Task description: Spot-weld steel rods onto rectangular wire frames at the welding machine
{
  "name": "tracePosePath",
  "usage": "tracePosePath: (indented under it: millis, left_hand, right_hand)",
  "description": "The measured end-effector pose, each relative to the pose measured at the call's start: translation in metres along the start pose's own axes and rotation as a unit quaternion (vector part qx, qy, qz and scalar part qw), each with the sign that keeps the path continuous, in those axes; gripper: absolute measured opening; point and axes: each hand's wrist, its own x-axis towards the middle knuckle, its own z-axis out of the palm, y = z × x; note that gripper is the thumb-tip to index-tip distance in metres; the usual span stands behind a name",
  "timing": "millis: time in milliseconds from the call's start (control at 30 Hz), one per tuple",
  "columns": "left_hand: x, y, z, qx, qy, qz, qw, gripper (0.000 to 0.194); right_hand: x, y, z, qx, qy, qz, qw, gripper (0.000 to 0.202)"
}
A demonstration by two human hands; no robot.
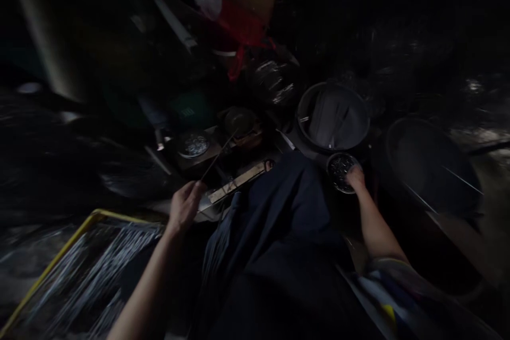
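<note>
My left hand (185, 203) is closed around the end of a thin rod (218, 157), which slants up and to the right from my fingers. On the right, my right hand (354, 177) reaches into a small round bowl (333, 180) of shiny small metal pieces (339, 166). Blur and the bowl's contents hide its fingertips, so what they hold does not show. A light wooden strip (239, 181) lies across the work surface in front of my knees, to the right of my left hand.
A yellow-rimmed crate (59, 260) at lower left holds many thin metal rods (91, 260). Ahead are a dish of small shiny pieces (194, 145) and a round dark container (239, 121). A large basin (334, 117) stands behind the bowl. The scene is dark and blurred.
</note>
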Motion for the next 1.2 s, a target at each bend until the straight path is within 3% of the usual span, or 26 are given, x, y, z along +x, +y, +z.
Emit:
tracePosePath:
  millis: [100,167,200,267,333,400,533,667,733,967,1200]
  left_hand:
    - [-0.015,0.008,-0.006,-0.058,-0.011,0.001,0.998,0.037]
    - [-0.025,0.010,-0.012,-0.072,0.001,0.013,0.997,0.038]
    - [-0.030,0.010,-0.015,-0.074,0.012,0.019,0.997,0.038]
    - [-0.038,0.010,-0.021,-0.076,0.036,0.028,0.996,0.038]
    - [-0.047,0.008,-0.025,-0.083,0.052,0.031,0.995,0.037]
    - [-0.054,0.007,-0.028,-0.087,0.063,0.032,0.994,0.036]
    - [-0.067,0.006,-0.032,-0.079,0.091,0.032,0.992,0.033]
    - [-0.078,0.001,-0.036,-0.087,0.122,0.028,0.988,0.032]
    - [-0.081,-0.004,-0.038,-0.090,0.134,0.029,0.986,0.032]
    - [-0.082,-0.017,-0.044,-0.102,0.161,0.032,0.981,0.030]
    - [-0.079,-0.011,-0.050,-0.108,0.179,0.038,0.977,0.028]
  right_hand:
    - [-0.008,-0.029,-0.017,0.021,0.022,-0.034,0.999,0.034]
    - [-0.019,-0.065,-0.024,0.095,0.008,-0.101,0.990,0.035]
    - [-0.029,-0.089,-0.025,0.170,-0.017,-0.153,0.973,0.036]
    - [-0.064,-0.143,-0.020,0.308,-0.114,-0.267,0.906,0.038]
    - [-0.112,-0.201,-0.006,0.337,-0.207,-0.344,0.852,0.040]
    - [-0.163,-0.254,0.018,0.331,-0.266,-0.374,0.824,0.037]
    - [-0.245,-0.322,0.075,0.382,-0.363,-0.349,0.775,0.037]
    - [-0.294,-0.347,0.108,0.441,-0.498,-0.243,0.706,0.038]
    - [-0.310,-0.353,0.113,0.449,-0.523,-0.196,0.698,0.036]
    - [-0.340,-0.366,0.110,0.463,-0.498,-0.204,0.704,0.035]
    - [-0.346,-0.371,0.106,0.464,-0.475,-0.251,0.705,0.029]
